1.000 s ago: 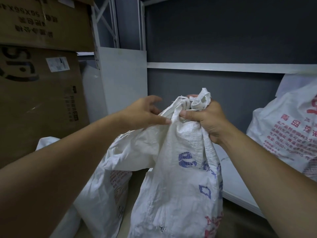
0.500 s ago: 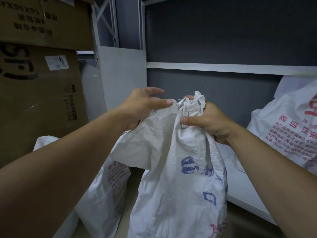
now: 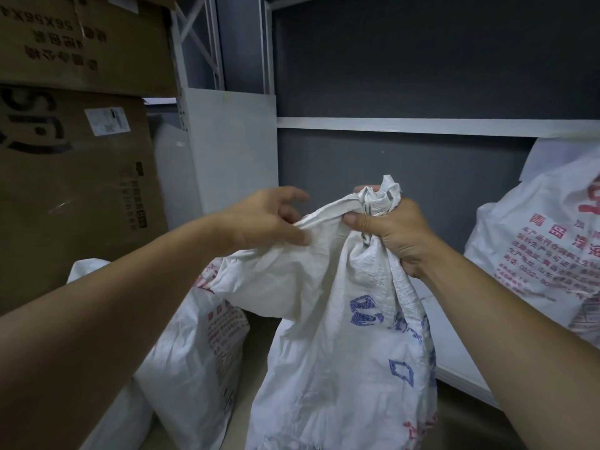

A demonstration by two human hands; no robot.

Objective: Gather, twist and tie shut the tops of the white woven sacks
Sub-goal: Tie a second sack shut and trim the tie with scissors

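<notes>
Atop the sack (image 3: 341,352), right grip (image 3: 393,235) clutches, left grip (image 3: 266,219) pinches fabric.

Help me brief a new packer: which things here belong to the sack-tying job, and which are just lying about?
In the job: blue-printed sack, its bunched top gripped by the right hand; left hand pinching a loose fold; left red-printed sack; right red-printed sack.
Lying about: cardboard boxes; white shelving; white panel.
</notes>
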